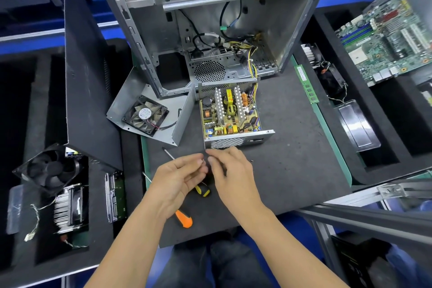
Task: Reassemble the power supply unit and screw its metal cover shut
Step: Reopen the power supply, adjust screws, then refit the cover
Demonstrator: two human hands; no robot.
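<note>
The open power supply base [230, 114] sits mid-mat with its circuit board exposed. Its metal cover [149, 110], with a black fan fixed inside, lies upturned to the left, touching the base. My left hand [180, 177] and my right hand [231, 173] meet just in front of the base, fingertips together around something very small that I cannot make out. Under my hands lie a yellow-and-black screwdriver [203, 190] and an orange-handled screwdriver [184, 218]. A loose screw [252, 160] lies on the mat to the right of my right hand.
An open computer case [210, 30] stands behind the base, with cables running into it. A RAM stick [306, 86] lies at the mat's right edge. Foam trays hold a motherboard [388, 37] on the right and a cooler fan [50, 170] on the left.
</note>
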